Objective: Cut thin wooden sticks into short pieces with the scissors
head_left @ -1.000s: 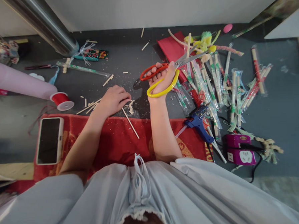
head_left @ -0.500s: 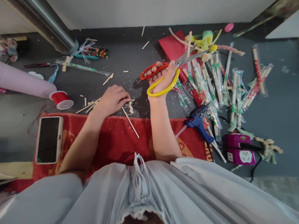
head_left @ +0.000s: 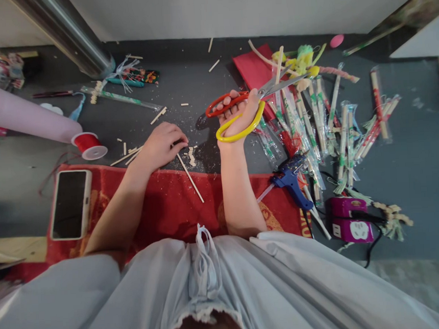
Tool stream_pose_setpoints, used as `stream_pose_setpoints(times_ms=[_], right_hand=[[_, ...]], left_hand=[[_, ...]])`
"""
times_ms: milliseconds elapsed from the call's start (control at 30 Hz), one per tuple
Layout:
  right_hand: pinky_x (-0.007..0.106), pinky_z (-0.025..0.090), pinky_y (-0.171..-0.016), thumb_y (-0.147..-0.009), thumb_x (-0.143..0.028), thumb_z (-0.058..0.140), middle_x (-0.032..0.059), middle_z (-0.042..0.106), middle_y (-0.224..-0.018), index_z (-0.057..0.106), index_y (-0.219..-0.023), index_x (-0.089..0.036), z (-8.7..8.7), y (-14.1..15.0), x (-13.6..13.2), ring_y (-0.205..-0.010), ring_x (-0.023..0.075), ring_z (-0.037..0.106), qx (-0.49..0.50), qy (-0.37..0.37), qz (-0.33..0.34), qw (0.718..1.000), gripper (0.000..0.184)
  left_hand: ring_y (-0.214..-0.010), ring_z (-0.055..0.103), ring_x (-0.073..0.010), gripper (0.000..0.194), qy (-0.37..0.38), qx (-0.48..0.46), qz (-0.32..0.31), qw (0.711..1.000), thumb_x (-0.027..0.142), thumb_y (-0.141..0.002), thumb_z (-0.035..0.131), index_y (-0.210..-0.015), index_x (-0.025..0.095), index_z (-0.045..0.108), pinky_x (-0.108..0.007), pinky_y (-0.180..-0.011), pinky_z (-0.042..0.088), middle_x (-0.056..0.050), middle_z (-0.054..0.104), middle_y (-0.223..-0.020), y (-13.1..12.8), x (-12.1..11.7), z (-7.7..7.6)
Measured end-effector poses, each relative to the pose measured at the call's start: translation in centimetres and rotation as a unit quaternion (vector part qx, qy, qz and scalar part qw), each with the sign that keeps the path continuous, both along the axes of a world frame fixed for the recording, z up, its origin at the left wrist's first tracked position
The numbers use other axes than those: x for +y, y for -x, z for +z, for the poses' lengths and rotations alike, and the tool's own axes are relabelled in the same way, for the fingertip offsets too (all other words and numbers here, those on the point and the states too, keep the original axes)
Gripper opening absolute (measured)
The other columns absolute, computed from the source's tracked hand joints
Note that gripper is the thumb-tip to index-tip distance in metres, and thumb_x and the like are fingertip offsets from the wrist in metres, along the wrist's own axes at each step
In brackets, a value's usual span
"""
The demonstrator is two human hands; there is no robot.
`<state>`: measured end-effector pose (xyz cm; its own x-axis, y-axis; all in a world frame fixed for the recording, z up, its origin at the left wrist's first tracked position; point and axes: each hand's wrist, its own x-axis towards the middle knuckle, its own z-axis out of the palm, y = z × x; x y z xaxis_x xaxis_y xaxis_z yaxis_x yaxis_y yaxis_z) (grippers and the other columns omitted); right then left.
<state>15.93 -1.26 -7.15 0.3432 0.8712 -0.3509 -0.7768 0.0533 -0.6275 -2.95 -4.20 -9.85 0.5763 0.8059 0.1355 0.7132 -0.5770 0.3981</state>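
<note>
My right hand (head_left: 237, 114) is closed around the scissors (head_left: 239, 129), which have one red and one yellow handle loop; the blades point up to the right, slightly apart. My left hand (head_left: 165, 144) rests palm down on the dark table, fingers curled and thumb close to the fingertips; whatever is in the pinch is hidden. Just right of it lies a small cluster of cut stick pieces (head_left: 192, 157). A thin pale stick (head_left: 191, 178) runs from under the left hand onto the red cloth (head_left: 170, 206). More short sticks (head_left: 130, 155) lie by the left wrist.
Wrapped chopsticks (head_left: 312, 115) are heaped at right, beside a red packet (head_left: 251, 67). A blue glue gun (head_left: 292, 183) and a purple power socket (head_left: 351, 219) with a cable lie nearer. On the left are a phone (head_left: 70, 204), a red thread spool (head_left: 89, 146) and a metal post (head_left: 69, 35).
My left hand has shifted slightly left, away from the cut pieces. The right hand and the scissors look unchanged.
</note>
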Motion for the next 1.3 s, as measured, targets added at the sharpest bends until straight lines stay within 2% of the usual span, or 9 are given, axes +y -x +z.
stream_pose_setpoints(times_ms=[233,400,633,767,900,1067,1300], right_hand=[[0.026,0.045,-0.06,-0.088,-0.064,0.04,-0.0052,0.05,-0.063,0.053,-0.076,-0.021,0.0,0.0,0.0,-0.056,0.0086,0.049,-0.005,0.005,0.0,1.0,0.047],[0.024,0.044,-0.057,-0.087,-0.063,0.042,-0.0049,0.051,-0.063,0.055,-0.077,-0.019,-0.2,0.0,0.1,-0.055,0.0077,0.05,-0.003,0.002,-0.002,1.0,0.046],[0.025,0.045,-0.057,-0.084,-0.066,0.045,-0.0044,0.051,-0.064,0.055,-0.077,-0.02,-0.2,0.1,0.1,-0.055,0.0083,0.05,-0.007,-0.003,-0.008,1.0,0.048],[0.025,0.047,-0.057,-0.085,-0.066,0.044,-0.0049,0.05,-0.064,0.055,-0.076,-0.021,-0.3,0.0,0.1,-0.056,0.0082,0.05,-0.009,0.0,-0.004,1.0,0.048],[0.029,0.052,-0.062,-0.084,-0.069,0.041,-0.0041,0.05,-0.067,0.054,-0.077,-0.023,-1.2,-0.2,0.5,-0.057,0.0098,0.052,-0.031,-0.008,0.004,0.999,0.048],[0.038,0.058,-0.068,-0.079,-0.075,0.042,-0.0022,0.052,-0.071,0.053,-0.082,-0.027,-2.3,-0.5,0.9,-0.07,0.0162,0.062,-0.058,-0.023,0.021,0.998,0.049],[0.037,0.058,-0.064,-0.078,-0.076,0.041,-0.0025,0.052,-0.069,0.052,-0.081,-0.026,-2.6,-0.6,1.1,-0.069,0.0162,0.063,-0.056,-0.029,0.019,0.998,0.051]], left_hand=[[-0.092,0.061,-0.0208,0.023,-0.052,-0.031,0.057,0.997,0.034,-0.093,0.052,-0.093,0.019,0.068,-0.04,-0.088,0.049,-0.006,0.07,-0.089,-0.1,-0.2,-0.6],[-0.091,0.064,-0.0195,0.02,-0.074,-0.056,0.056,0.994,0.034,-0.091,0.056,-0.09,0.021,0.071,-0.04,-0.089,0.049,-0.004,0.071,-0.087,-0.2,-0.2,-1.2],[-0.089,0.064,-0.0185,0.021,-0.075,-0.081,0.016,0.994,0.027,-0.093,0.053,-0.091,0.02,0.073,-0.038,-0.085,0.051,-0.005,0.073,-0.087,-0.3,-0.3,-1.5],[-0.088,0.063,-0.019,0.02,-0.06,-0.074,0.013,0.995,0.03,-0.091,0.056,-0.086,0.02,0.072,-0.039,-0.086,0.051,-0.005,0.072,-0.085,-0.4,-0.3,-1.2],[-0.09,0.061,-0.0196,0.022,-0.044,-0.052,0.006,0.998,0.033,-0.091,0.055,-0.084,0.02,0.072,-0.04,-0.088,0.049,-0.005,0.071,-0.086,-0.5,-0.3,-0.8],[-0.093,0.059,-0.0213,0.024,-0.018,-0.023,0.013,0.999,0.034,-0.091,0.053,-0.086,0.021,0.072,-0.043,-0.092,0.047,-0.006,0.07,-0.087,-0.5,-0.3,-0.5],[-0.099,0.057,-0.023,0.025,-0.018,-0.009,0.016,1.0,0.035,-0.092,0.052,-0.089,0.021,0.072,-0.044,-0.095,0.046,-0.007,0.069,-0.09,-0.5,-0.3,-0.6]])
